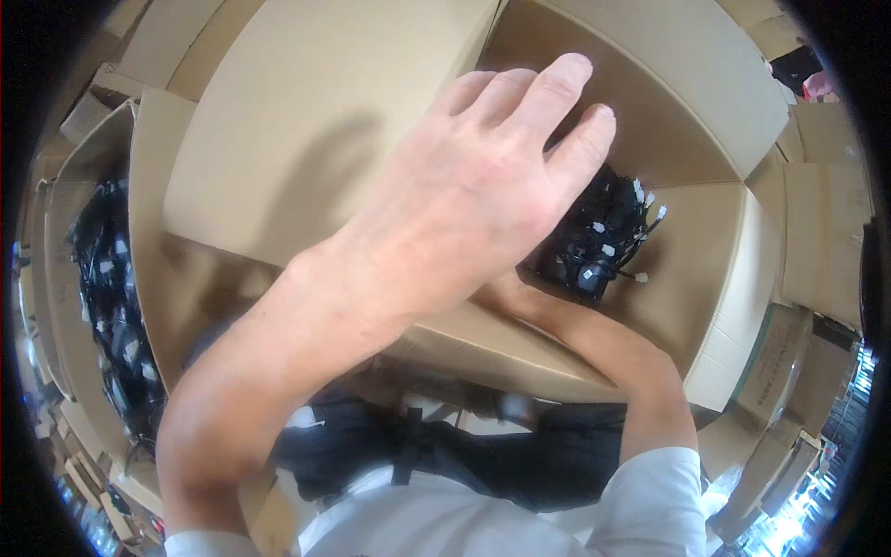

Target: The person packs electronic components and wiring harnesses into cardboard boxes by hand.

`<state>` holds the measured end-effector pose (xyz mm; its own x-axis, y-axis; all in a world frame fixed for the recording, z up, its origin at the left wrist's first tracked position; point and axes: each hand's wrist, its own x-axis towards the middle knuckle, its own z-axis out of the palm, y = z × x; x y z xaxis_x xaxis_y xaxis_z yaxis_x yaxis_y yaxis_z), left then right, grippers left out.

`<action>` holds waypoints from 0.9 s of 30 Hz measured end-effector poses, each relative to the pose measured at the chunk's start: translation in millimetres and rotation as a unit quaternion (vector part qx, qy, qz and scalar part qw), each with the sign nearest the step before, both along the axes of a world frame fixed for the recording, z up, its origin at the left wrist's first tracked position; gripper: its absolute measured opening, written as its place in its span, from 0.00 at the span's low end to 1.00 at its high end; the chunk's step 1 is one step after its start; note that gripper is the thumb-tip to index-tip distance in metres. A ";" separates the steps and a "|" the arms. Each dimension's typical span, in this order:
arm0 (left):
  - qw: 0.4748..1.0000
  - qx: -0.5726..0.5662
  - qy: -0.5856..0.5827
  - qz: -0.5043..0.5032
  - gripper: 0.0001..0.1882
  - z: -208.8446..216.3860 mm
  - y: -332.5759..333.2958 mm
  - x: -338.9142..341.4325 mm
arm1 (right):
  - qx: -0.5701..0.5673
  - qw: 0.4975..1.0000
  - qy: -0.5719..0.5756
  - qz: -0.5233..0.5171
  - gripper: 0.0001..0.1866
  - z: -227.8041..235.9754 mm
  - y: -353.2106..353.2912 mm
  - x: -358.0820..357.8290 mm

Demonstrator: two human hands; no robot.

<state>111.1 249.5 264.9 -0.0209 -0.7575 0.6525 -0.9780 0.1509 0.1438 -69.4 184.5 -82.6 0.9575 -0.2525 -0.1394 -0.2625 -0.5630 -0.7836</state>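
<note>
My left hand is raised over an open cardboard box, back of the hand toward me. Its fingers are parted and slightly bent, and I see nothing held in them. My right arm reaches over the near wall of the box, and only the wrist end of my right hand shows. The fingers of that hand are hidden behind my left hand and wrist. Inside the box, just beyond the right hand, lies a bundle of black cables with small white connectors. Part of the bundle is covered by my left hand.
A large cardboard flap stands up on the left. Left of it, another cardboard box holds more black cables with white connectors. A second raised flap is at the far right. More cardboard boxes stand along the right side.
</note>
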 end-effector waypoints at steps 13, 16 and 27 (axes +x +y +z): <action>1.000 0.019 0.012 -0.007 0.18 2.9 8.9 -4.4 | 0.155 0.980 0.067 -0.108 0.33 64.3 -68.6 -41.3; 0.999 0.028 0.016 -0.001 0.17 1.9 7.3 -1.4 | 0.233 0.955 0.112 -0.148 0.30 87.3 -102.8 -71.6; 0.999 0.050 0.002 -0.009 0.13 -5.1 7.2 -4.7 | 0.496 0.769 0.249 -0.317 0.23 126.3 -62.8 -16.0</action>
